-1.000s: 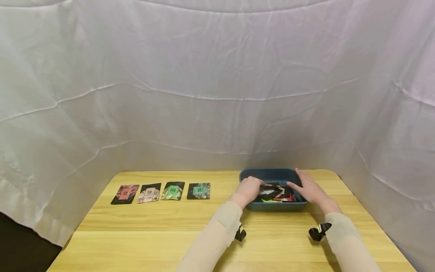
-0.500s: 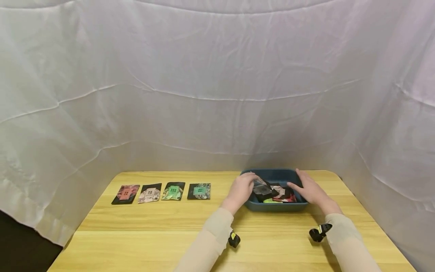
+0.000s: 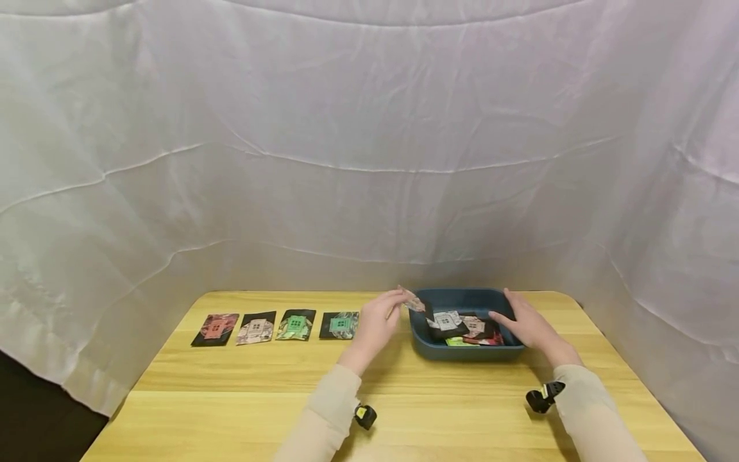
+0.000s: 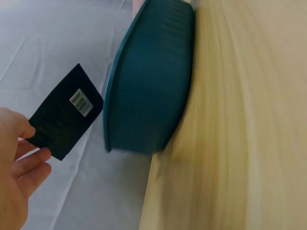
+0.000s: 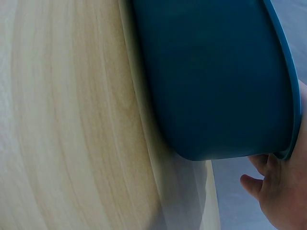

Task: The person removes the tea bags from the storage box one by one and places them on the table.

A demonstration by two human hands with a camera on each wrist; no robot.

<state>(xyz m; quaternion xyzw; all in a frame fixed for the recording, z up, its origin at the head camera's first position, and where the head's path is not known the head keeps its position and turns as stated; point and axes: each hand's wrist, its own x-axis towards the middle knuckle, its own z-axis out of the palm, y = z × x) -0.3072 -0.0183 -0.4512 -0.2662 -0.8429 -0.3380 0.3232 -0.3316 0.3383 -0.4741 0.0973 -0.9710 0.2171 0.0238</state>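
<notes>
Pinching narrowly between thumb and fingertips of the left hand [image 3: 375, 321], by one short edge, a thin, flat, rectangular held packet [image 4: 62, 112], dark-backed with a white barcode, tilted in the air at the left end of the blue bin [image 3: 462, 353]. Gripping with the right hand [image 3: 526, 322] the right end of the bin, thumb over the rim and fingers against the outside. Smooth-walled, round-cornered and shallow, that bin. Lying overlapped inside it, glossy black packets with a silver label [image 3: 446, 321] and a pinkish label [image 3: 475, 326], plus a lime-green packet [image 3: 458, 342] and a red packet [image 3: 493, 337], both partly covered. Lined up flat to the left of the bin, outermost first, packets labelled red [image 3: 215, 330], cream [image 3: 255, 328], green [image 3: 296, 325] and teal [image 3: 339, 325]. Beneath the bin, a yellowish wood-grain table [image 3: 450, 417]; behind it, a softly creased, pale, satiny curtain [image 3: 369, 141]. Compared with half a second ago, shifted leftward with the held packet, from over the bin to its left rim; uncovered inside, the silver label; unchanged, the right-hand grip.
</notes>
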